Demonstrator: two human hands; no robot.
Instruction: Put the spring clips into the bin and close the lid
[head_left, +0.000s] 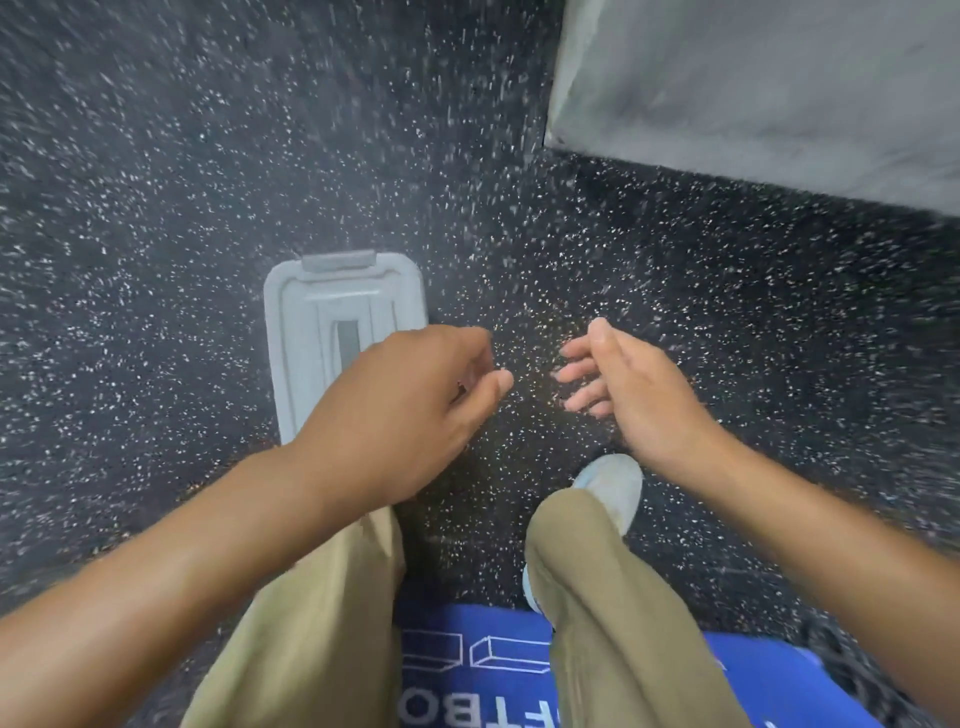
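A pale grey plastic bin (306, 332) stands on the speckled black floor, seen from above with its lid on and a grey latch at its far end. My left hand (410, 400) hangs over the bin's near right corner, fingers loosely curled, nothing visible in it. My right hand (628, 384) is to the right of the bin over bare floor, fingers spread and empty. No spring clips are in view. The picture is blurred by motion.
A grey slab or bench edge (753, 93) fills the upper right. My legs in tan trousers and a light shoe (613, 488) stand below the hands. A blue box with white print (467, 670) lies at the bottom between my legs.
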